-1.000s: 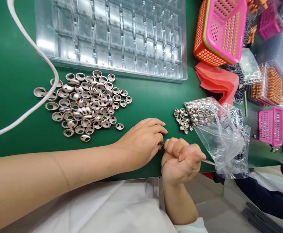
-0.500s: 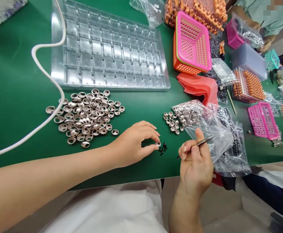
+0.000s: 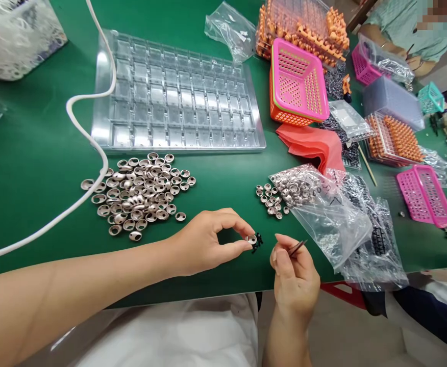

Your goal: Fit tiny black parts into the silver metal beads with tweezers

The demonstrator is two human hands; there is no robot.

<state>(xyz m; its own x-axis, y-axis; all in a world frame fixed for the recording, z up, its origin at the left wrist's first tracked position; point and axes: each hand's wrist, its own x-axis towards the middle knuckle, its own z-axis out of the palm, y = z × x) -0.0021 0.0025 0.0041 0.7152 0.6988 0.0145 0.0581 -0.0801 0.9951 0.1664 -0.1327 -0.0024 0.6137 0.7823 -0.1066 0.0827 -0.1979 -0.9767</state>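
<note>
Fingers of the left hand (image 3: 208, 242) pinch a shiny metal ring (image 3: 251, 238); the right hand (image 3: 294, 272) grips slim tweezers (image 3: 297, 247).

surface: green matte work table (image 3: 32, 168)
far middle: clear plastic compartment tray (image 3: 177, 97), flat on the table
left: thick white cable (image 3: 93, 148) curving across, its loop lying on the tray's left edge
near middle: heap of silver domed metal caps (image 3: 143, 191)
right of heap: small cluster of silver metal rings (image 3: 271, 196), spilling from a clear plastic bag (image 3: 323, 209)
near edge: tiny black parts (image 3: 257, 240)
far right: pink and orange stacked mesh baskets (image 3: 298, 86), red folded cloth (image 3: 311, 145), flat pink mesh basket (image 3: 424, 196)
</note>
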